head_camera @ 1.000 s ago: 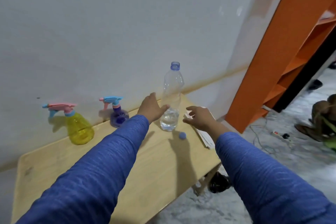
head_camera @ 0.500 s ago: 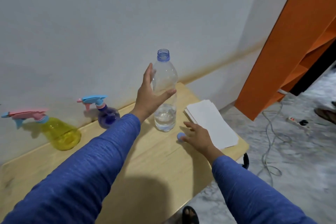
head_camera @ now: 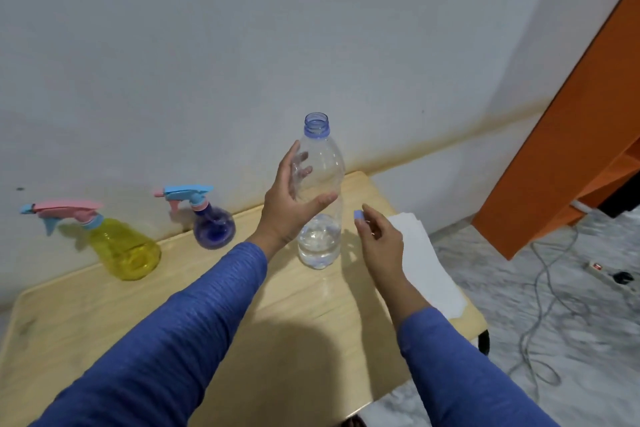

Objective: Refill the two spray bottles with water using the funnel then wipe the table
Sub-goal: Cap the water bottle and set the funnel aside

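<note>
A clear plastic water bottle (head_camera: pixel 322 184) stands upright on the wooden table (head_camera: pixel 207 305), uncapped, with a little water at the bottom. My left hand (head_camera: pixel 289 204) wraps around its middle. Just right of the bottle, my right hand (head_camera: pixel 379 239) pinches the small blue cap (head_camera: pixel 358 215) above the table. A yellow spray bottle (head_camera: pixel 126 248) with a pink and blue trigger stands at the back left. A purple spray bottle (head_camera: pixel 213 227) with a blue trigger stands between it and the water bottle. No funnel is in view.
A stack of white paper towels (head_camera: pixel 429 263) lies at the table's right edge, partly behind my right hand. A white wall runs behind the table. An orange shelf unit (head_camera: pixel 571 156) stands to the right. Cables and a power strip (head_camera: pixel 602 270) lie on the marble floor.
My left hand has closed around the water bottle. My right hand reached the blue cap on the table, took hold of it and lifted it.
</note>
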A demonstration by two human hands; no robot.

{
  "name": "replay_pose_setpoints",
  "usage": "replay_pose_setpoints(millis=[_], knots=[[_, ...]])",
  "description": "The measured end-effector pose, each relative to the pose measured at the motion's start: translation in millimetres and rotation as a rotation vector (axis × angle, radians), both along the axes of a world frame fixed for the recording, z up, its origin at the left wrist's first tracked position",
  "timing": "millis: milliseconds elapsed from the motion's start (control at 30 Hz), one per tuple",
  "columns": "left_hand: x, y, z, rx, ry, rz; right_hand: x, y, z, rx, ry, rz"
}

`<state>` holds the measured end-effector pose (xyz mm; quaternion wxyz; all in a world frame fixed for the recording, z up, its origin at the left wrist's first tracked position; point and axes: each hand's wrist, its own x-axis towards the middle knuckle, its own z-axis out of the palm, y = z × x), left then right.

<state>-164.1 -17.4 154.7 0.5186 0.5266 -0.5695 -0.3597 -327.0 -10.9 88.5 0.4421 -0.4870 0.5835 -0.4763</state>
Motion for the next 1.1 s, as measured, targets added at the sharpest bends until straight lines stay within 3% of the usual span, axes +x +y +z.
replay_pose_setpoints(millis=[133,300,533,767,967,1100], knots=[[-1,-1,-1,0.009,0.012,-0.014,7,-27,80,-0.214,-0.245,0.116],[2,0,0,0.013,0.037,0.003,14,-47,132,-0.383,-0.139,0.376],[-1,-5,-2,0.016,0.022,-0.006,11,-59,146,-0.393,-0.234,0.401],[1,-5,-4,0.022,0.002,0.003,17,-66,167,-0.470,-0.038,0.620],[1,-4,-4,0.020,-0.015,0.005,18,-72,174,-0.427,0.048,0.683],[0,-3,-3,0.025,-0.026,0.000,13,-76,185,-0.434,0.234,0.759]])
